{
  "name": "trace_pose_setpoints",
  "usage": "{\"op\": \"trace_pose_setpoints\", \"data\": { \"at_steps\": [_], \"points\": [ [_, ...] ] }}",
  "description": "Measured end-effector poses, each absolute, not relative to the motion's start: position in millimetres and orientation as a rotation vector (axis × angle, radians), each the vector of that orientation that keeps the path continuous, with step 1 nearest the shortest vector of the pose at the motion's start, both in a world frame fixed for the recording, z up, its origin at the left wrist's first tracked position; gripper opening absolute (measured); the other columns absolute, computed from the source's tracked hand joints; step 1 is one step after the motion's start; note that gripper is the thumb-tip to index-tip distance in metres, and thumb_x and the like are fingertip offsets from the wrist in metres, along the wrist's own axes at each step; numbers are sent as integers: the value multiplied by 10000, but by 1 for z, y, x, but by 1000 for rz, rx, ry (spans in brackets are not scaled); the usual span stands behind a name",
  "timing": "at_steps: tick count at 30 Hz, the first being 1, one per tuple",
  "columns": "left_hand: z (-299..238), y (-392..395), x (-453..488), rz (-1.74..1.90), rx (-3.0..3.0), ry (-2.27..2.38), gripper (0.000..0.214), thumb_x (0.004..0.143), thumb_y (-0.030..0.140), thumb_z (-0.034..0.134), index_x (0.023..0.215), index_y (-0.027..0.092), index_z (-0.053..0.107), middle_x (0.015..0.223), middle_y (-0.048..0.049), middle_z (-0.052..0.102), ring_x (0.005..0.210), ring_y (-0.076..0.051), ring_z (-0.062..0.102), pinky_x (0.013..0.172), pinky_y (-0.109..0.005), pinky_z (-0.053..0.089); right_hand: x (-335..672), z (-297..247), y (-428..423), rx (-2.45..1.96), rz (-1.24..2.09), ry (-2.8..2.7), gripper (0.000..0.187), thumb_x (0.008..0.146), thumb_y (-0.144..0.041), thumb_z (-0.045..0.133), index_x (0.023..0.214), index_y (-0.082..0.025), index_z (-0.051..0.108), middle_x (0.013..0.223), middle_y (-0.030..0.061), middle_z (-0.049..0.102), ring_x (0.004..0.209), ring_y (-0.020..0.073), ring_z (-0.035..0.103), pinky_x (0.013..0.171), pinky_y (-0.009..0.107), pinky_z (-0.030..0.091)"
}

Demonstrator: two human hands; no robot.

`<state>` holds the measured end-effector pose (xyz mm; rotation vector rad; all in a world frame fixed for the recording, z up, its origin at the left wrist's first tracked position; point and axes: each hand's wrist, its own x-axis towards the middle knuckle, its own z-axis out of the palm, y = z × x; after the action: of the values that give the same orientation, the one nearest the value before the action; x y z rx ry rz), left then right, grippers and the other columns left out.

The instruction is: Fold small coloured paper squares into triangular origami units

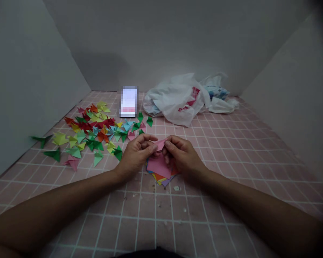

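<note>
Between my two hands is a small folded piece of pink origami paper (160, 144). My left hand (140, 150) pinches its left side with thumb and fingers. On the other side, my right hand (181, 154) grips the right end in the same way. Just below them lies a fanned stack of square coloured paper (159, 168), pink on top, with blue, orange, yellow and purple corners showing. The fingers partly cover both the folded piece and the stack.
Many folded paper cranes (94, 144) in several colours spread over the left of the pink tiled surface (161, 238). A lit phone (128, 102) stands behind them, its screen blurred. White plastic bags (174, 98) lie at the back. Walls enclose the back and sides.
</note>
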<state>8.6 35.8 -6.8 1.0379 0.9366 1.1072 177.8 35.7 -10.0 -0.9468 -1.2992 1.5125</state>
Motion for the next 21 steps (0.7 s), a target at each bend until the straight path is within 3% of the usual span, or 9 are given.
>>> {"op": "trace_pose_setpoints", "data": {
  "at_steps": [6,21],
  "points": [
    [-10,38,8,1151,1019,912,381,695,340,849,926,176,594,678,37,703,603,-111,687,645,-229,560,176,-6,35,-934,1537,-1295,145,870,-322,649,854,-195,579,600,-59,591,459,82,514,486,225,405],
    [-11,38,7,1121,1074,913,304,765,344,793,898,184,571,646,35,688,579,-111,675,619,-225,527,176,-2,33,-962,1560,-1288,124,831,-292,668,846,-192,596,581,-56,592,449,80,513,451,211,399]
  ]
}}
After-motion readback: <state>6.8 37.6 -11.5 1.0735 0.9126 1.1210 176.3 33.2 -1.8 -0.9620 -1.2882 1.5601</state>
